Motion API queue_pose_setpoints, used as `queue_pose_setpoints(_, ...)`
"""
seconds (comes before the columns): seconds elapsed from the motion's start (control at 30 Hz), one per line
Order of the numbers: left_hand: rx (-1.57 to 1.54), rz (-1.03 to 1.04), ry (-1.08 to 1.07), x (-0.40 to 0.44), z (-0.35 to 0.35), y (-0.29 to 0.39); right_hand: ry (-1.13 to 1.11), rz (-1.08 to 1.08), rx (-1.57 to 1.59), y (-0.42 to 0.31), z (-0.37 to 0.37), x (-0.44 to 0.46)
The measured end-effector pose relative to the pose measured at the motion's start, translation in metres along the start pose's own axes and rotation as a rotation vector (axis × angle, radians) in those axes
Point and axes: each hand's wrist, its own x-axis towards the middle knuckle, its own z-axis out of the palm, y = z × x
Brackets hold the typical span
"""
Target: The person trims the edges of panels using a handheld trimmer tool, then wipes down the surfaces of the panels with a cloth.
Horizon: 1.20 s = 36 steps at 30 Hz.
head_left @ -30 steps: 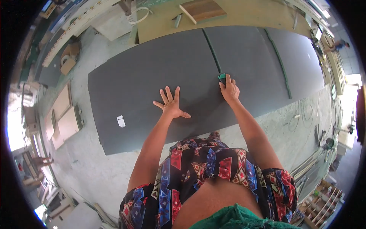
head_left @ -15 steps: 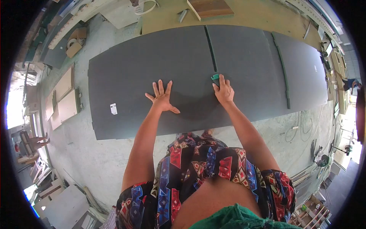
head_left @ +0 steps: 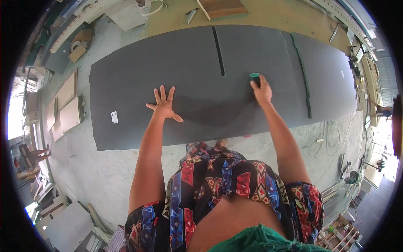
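Note:
A large dark grey board [head_left: 138,63] lies flat in front of me. A narrow slot [head_left: 218,50] runs inward from its far edge, with a green edge at the near end. My left hand [head_left: 164,107] is pressed flat on the board, fingers spread, holding nothing. Right of the slot, my right hand [head_left: 262,91] is closed around a small dark block with a green end [head_left: 254,75], held low at the board's surface. Most of the block is hidden by the fingers, so its exact kind is unclear.
A second green-edged groove [head_left: 303,71] crosses the board's right part. A white label [head_left: 114,117] is on the left. Beyond the far edge lie a utility knife [head_left: 192,16] and a brown wood piece [head_left: 222,8]. Pale panels [head_left: 67,112] stand at left; cables [head_left: 331,143] lie on the floor.
My right hand has moved right with the block, away from the slot's near end. My left hand stays flat on the board. The whole view has shifted slightly.

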Motion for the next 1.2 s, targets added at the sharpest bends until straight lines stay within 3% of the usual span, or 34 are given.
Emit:
queue_pose_setpoints(0.1,0.013,-0.023,-0.013,-0.001,-0.005,-0.008,0.104,0.029,-0.122,0.03,-0.016,0.018)
queue_pose_setpoints(0.33,0.022,-0.042,-0.028,-0.006,-0.01,-0.001,0.046,0.214,-0.225,0.068,-0.041,0.024)
queue_pose_setpoints(0.63,-0.002,-0.018,0.015,-0.009,-0.007,-0.002,0.061,0.188,-0.282,0.065,-0.035,0.014)
queue_pose_setpoints(0.97,-0.023,-0.041,0.041,-0.019,-0.015,0.005,0.065,0.109,-0.2,0.059,-0.04,0.009)
queue_pose_setpoints(1.1,-0.022,-0.056,0.028,-0.014,-0.01,0.005,-0.015,0.154,-0.128,0.065,-0.053,0.015)
queue_pose_setpoints(1.2,0.027,-0.049,-0.001,-0.005,-0.008,0.005,0.079,0.248,-0.126,0.085,-0.06,0.022)
